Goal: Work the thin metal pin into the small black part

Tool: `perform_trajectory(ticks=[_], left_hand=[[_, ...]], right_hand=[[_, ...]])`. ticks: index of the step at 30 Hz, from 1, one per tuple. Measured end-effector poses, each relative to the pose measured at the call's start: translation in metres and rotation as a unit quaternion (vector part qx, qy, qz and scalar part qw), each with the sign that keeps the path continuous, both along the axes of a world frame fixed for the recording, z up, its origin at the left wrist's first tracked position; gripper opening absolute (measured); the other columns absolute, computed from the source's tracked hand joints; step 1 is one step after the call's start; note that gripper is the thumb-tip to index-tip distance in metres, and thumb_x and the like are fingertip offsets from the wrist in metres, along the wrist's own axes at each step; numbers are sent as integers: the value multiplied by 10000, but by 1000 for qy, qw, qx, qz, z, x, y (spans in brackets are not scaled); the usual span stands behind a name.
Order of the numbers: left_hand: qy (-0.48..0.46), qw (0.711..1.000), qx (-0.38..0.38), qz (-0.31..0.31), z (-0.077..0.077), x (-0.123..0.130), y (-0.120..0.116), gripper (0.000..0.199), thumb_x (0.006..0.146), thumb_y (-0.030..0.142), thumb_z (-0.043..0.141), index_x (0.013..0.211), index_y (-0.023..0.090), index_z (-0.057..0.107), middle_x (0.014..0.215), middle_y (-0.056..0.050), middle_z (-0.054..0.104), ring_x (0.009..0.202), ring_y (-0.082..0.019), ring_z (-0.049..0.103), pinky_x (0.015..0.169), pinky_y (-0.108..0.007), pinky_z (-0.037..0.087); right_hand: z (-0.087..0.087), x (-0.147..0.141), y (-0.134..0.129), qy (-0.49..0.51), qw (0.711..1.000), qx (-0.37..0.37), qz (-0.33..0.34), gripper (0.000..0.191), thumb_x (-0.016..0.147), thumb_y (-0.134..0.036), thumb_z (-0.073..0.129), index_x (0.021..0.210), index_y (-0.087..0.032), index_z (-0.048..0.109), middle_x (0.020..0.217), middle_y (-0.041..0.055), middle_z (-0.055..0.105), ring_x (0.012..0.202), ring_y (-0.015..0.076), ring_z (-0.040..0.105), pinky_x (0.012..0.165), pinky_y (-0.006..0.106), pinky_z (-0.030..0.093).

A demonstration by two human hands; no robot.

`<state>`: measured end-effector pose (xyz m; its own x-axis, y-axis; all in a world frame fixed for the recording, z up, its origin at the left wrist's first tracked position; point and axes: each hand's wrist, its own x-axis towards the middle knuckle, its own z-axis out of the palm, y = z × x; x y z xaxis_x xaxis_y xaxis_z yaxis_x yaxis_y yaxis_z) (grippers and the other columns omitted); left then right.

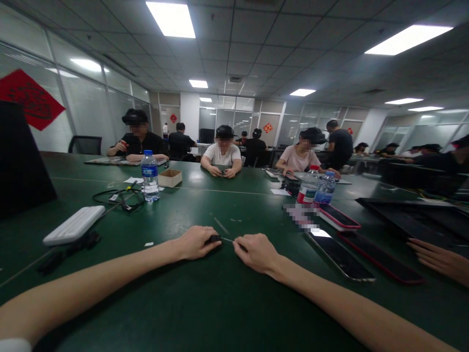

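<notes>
Between the two hands, just above the green bench (205, 308), a thin pale rod (227, 240) runs from a small black piece (215, 238) towards the right. The left hand (196, 243) is closed on the black piece, its thumb and fingers gripping it; the right hand (255, 251) pinches the rod's other end (whether rod and piece are joined, I cannot tell). Just left of the left hand lies a white scrap (148, 244), and farther out on that side are a white case (74, 225) and a tangled black cord (69, 252). Beyond the left hand stand a water bottle (150, 178), with a coiled cable (120, 198) near it on one side and an open box (170, 179) on the other. To the right of the right hand lie a dark phone (342, 256) and a red-edged phone (381, 257), and past those another person's hand (437, 259) touches a black panel (414, 220). Beyond the right hand, two bottles (308, 186) stand side by side.
</notes>
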<state>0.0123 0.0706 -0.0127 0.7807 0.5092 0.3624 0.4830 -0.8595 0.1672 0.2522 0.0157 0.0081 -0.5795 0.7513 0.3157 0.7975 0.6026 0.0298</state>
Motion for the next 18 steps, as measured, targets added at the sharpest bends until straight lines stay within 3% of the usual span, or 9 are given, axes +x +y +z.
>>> perform_trajectory(ticks=[5,11,13,18], left_hand=[[-5,1000,-6,6,0,-1,-1,326,942,411,416,993,162,620,891,-64,649,770,-170,601,683,-261,426],[-2,1000,-12,27,2,4,1,354,944,429,405,907,163,635,835,-59,642,742,-168,592,663,-258,420],[-1,1000,-13,22,3,5,2,352,944,431,406,923,167,638,838,-58,641,746,-168,592,667,-259,421],[-7,1000,-5,7,2,4,3,334,946,417,418,1069,178,616,932,-65,646,827,-178,602,727,-271,437]], right_hand=[[0,1,0,15,1000,19,20,381,965,-313,353,840,-158,678,689,24,637,554,86,526,563,198,365],[-2,-15,-13,-29,979,51,197,333,946,-315,383,834,-178,665,649,2,600,513,73,466,497,198,307],[-3,-16,-13,-12,983,65,174,332,947,-303,382,829,-173,664,650,5,598,518,73,472,500,200,305],[-4,-3,-3,1,998,59,24,353,960,-329,365,858,-179,668,709,22,635,581,91,540,562,204,342]])
